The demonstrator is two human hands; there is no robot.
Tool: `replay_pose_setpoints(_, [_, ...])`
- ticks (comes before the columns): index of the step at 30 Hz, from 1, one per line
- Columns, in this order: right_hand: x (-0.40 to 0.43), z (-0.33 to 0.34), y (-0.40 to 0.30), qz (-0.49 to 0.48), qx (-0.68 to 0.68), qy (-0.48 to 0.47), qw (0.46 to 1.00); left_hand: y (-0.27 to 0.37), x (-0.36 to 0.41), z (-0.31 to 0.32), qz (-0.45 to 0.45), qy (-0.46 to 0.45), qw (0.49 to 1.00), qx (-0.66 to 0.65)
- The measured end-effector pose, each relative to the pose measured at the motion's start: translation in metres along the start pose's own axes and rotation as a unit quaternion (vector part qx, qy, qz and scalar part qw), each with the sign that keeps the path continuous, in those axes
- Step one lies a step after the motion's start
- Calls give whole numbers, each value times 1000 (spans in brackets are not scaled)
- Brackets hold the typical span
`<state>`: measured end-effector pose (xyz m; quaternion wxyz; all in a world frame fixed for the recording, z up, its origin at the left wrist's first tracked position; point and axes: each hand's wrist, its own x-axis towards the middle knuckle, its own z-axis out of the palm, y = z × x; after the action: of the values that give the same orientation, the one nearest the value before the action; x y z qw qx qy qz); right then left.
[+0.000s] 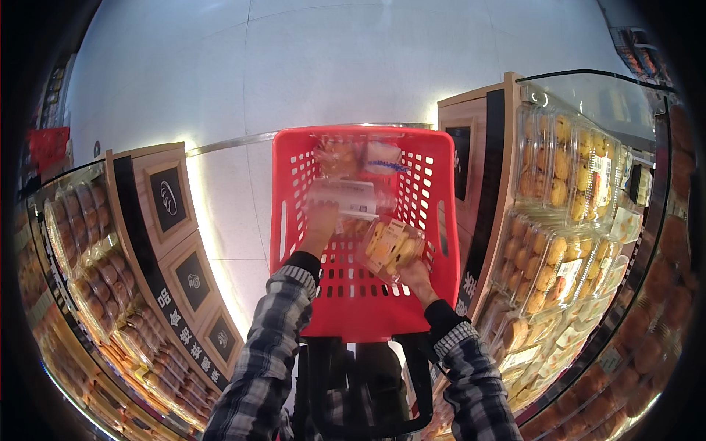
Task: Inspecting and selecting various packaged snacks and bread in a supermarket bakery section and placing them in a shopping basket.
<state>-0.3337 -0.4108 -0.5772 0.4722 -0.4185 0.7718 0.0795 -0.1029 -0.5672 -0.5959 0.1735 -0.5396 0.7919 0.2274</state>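
My right hand grips the lower right corner of a clear plastic box of yellow baked goods, which bears a printed label. The box is tilted, inside the upper part of a red plastic shopping basket. My left hand, blurred by motion, is at the left end of a clear pack with a white label and appears to hold it; its fingers are hard to make out. Farther forward in the basket lie a pack of brown baked goods and a white-and-blue package. Another pack of baked goods shows below the white label.
A black handle frame is on my side of the basket. Bakery display cases flank it: boxed round pastries at left, stacked clear boxes of pastries at right. Wood-look panels front the left case. Pale tile floor stretches ahead.
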Motion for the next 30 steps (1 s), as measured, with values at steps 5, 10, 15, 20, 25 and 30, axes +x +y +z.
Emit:
replay_pose_setpoints(5, [0,1,-43,67,64,-94,991,-7,-9,-28,13,91,995,-40])
replay_pose_setpoints(10, [10,13,-61,37,81,-105,990,1,-27,-80,27,130,987,-86])
replay_pose_setpoints(15, [40,38,-42,-3,91,-80,993,17,-36,-119,15,133,983,-124])
replay_pose_setpoints(20, [45,50,-83,32,20,-137,990,0,-59,-141,38,151,980,-120])
replay_pose_setpoints(25, [89,98,8,-39,105,-21,993,26,-48,-149,72,153,973,-158])
replay_pose_setpoints(30, [108,159,-28,-115,-21,-73,990,1,-60,-148,54,147,982,-108])
